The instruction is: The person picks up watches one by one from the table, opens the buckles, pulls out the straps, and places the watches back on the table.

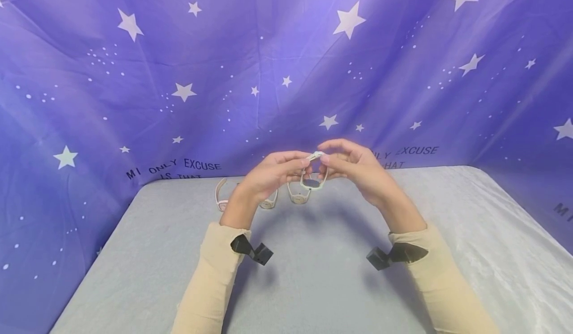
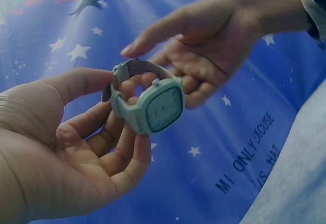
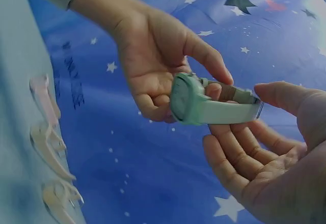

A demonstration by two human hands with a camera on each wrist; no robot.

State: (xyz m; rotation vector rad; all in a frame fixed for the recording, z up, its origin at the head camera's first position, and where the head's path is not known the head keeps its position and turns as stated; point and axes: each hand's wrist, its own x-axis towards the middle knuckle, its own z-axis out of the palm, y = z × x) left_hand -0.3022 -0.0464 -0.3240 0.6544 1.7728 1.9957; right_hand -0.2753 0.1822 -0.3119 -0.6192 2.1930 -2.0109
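Observation:
A mint-green wristwatch (image 2: 164, 107) with a squarish case is held up above the far part of the table, its strap closed into a loop. My left hand (image 1: 275, 172) grips it from the left, thumb at the strap near the buckle and fingers under and inside the loop. From the other side my right hand (image 1: 360, 167) pinches the strap's buckle end, its thumb (image 3: 277, 94) on top and fingers below. The dial faces away from the buckle, tilted downward in the head view.
Behind my left hand, a pink watch (image 3: 47, 101) and two beige watches (image 3: 50, 150) (image 1: 299, 199) stand in a row on the grey cloth-covered table (image 1: 322, 274). A purple star-printed curtain (image 1: 268, 50) hangs right behind the table's far edge.

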